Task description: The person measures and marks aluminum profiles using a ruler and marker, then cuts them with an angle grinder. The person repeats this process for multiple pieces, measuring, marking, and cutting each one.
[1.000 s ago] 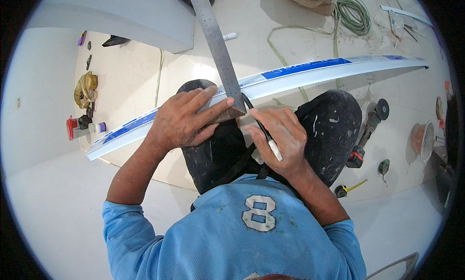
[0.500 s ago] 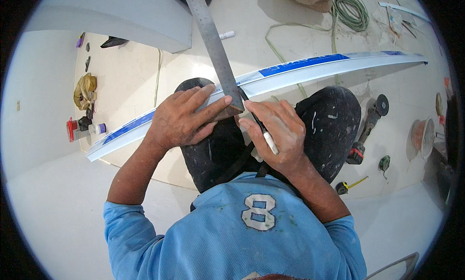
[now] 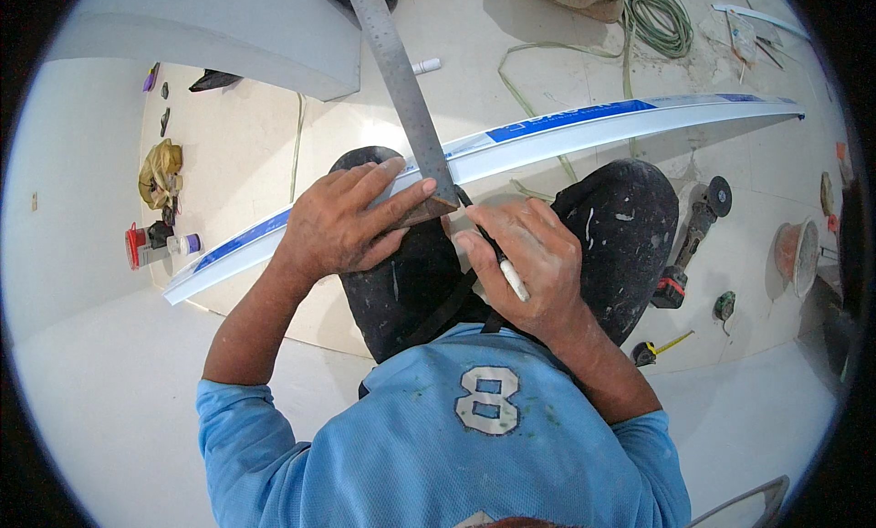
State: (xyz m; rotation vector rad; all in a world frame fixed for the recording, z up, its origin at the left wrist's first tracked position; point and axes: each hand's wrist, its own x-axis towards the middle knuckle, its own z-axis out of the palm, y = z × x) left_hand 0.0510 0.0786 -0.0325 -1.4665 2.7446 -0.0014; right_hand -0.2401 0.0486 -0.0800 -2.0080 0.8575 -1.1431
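Note:
A long white trim strip (image 3: 547,149) with blue printed film lies across my knees, slanting up to the right. My left hand (image 3: 338,222) grips a steel square (image 3: 406,90), pressing it on the strip with its fingers spread over the short leg. The long blade points away from me, crossing the strip. In my right hand (image 3: 538,254) is a slim black marker (image 3: 514,280) with a white end, held like a pen. Its dark front part lies beside the square's near corner; the tip is partly hidden there.
To the right lie a cordless angle grinder (image 3: 698,227), a tape measure (image 3: 644,354) and a round bucket (image 3: 800,257). A green cable coil (image 3: 662,21) sits at the far right. A white block (image 3: 228,35), an olive bag (image 3: 161,174) and a white jar (image 3: 185,244) stand leftward.
My right hand and the marker have shifted slightly nearer and to the right, down past the strip's near edge. My left hand, the square and the strip stay nearly still.

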